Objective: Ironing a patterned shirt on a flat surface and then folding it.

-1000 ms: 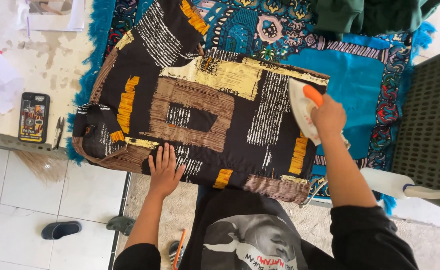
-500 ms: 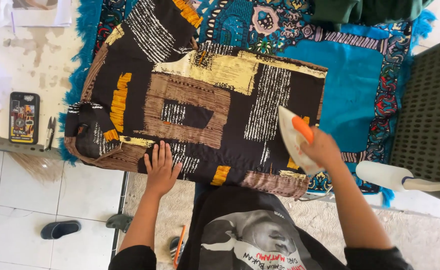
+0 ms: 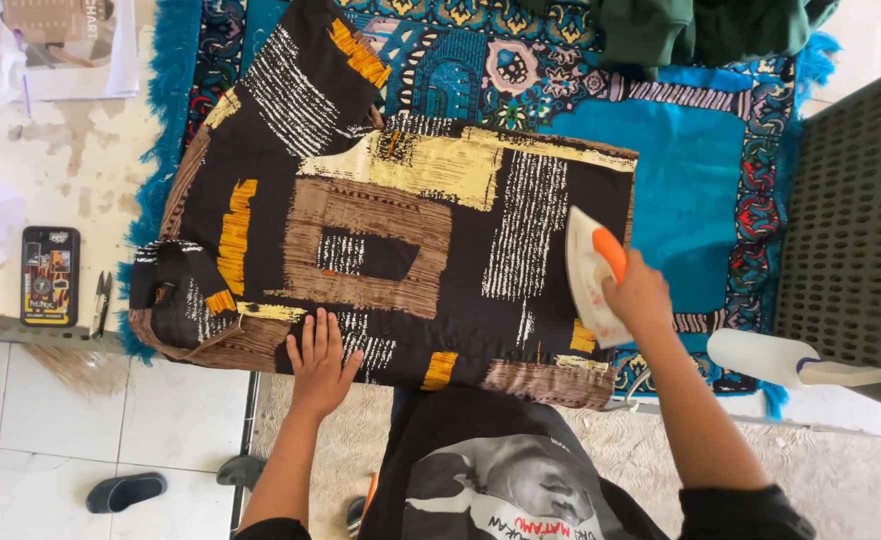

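A black shirt (image 3: 381,230) with yellow, brown and white patterns lies spread flat on a blue patterned rug (image 3: 691,190). My right hand (image 3: 639,296) grips the orange handle of a white iron (image 3: 589,275), which rests on the shirt's right side. My left hand (image 3: 319,358) lies flat on the shirt's near hem, fingers spread, pressing the fabric down.
A phone (image 3: 49,275) and nail clippers (image 3: 102,303) lie on the worn surface at the left, with papers (image 3: 71,45) above. A white spray bottle (image 3: 791,360) lies at the right beside a dark perforated crate (image 3: 856,230). Green cloth (image 3: 701,30) sits at the top. A sandal (image 3: 126,492) lies on the tiled floor.
The iron has slid left and toward the near hem over the shirt's right side. My left hand has stayed flat on the hem.
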